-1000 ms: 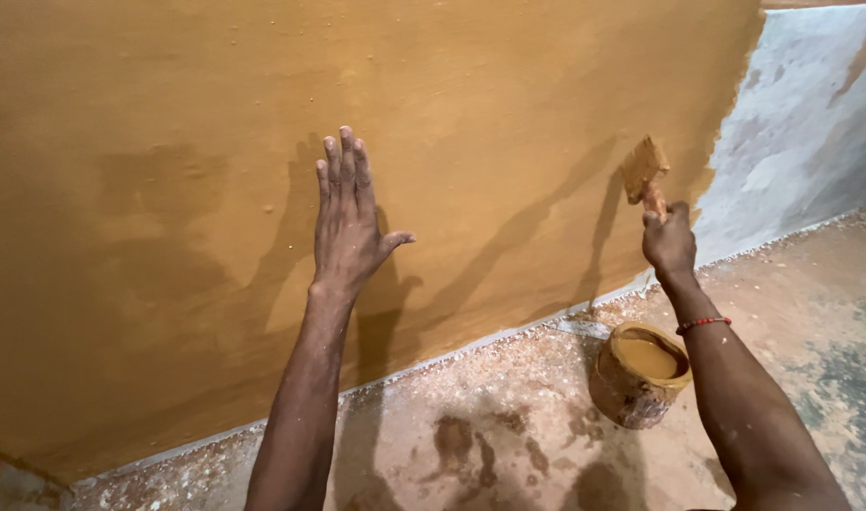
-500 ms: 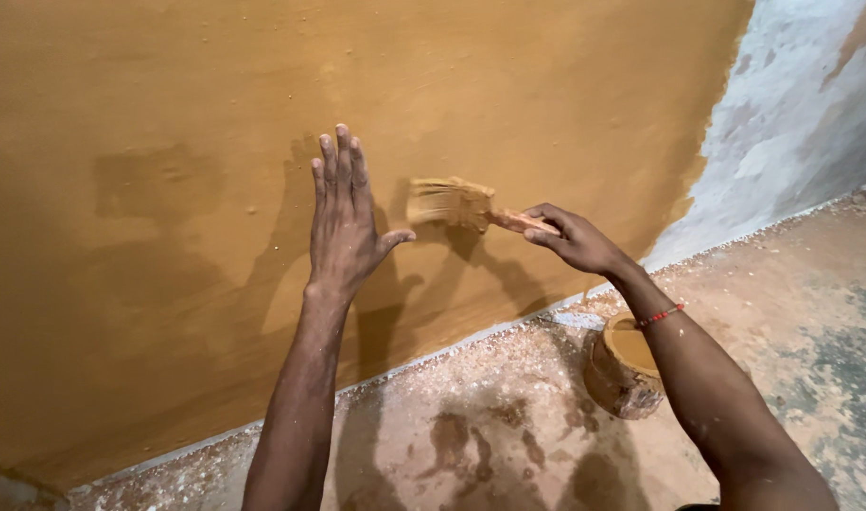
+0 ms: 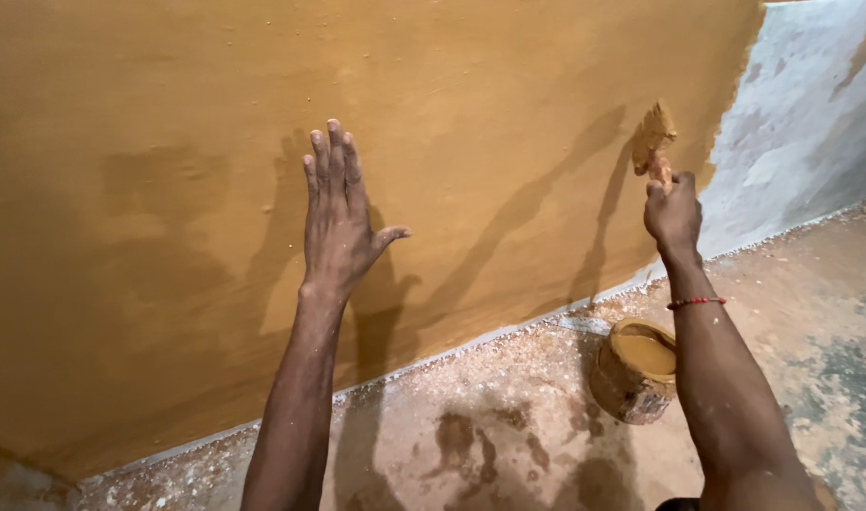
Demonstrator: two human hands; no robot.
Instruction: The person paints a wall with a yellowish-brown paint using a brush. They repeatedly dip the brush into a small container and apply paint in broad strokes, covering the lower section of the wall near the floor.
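Observation:
My left hand (image 3: 338, 222) lies flat against the ochre-painted wall (image 3: 452, 114), fingers together and pointing up, thumb out to the right. My right hand (image 3: 672, 213) grips the handle of a paintbrush (image 3: 654, 140), whose paint-loaded bristles point up against the wall near the right end of the painted area. A thin red band circles my right wrist. Below that arm, a small paint-smeared pot (image 3: 634, 369) of ochre paint stands on the floor.
To the right of the painted area the wall is bare whitish-grey plaster (image 3: 811, 123). The floor (image 3: 508, 426) along the wall's foot is dusty, strewn with pale flakes and marked with dark wet stains.
My right hand has swung the brush from beside my left hand back to the right and turned it upright, near the edge of the painted area. The left hand has stayed on the wall.

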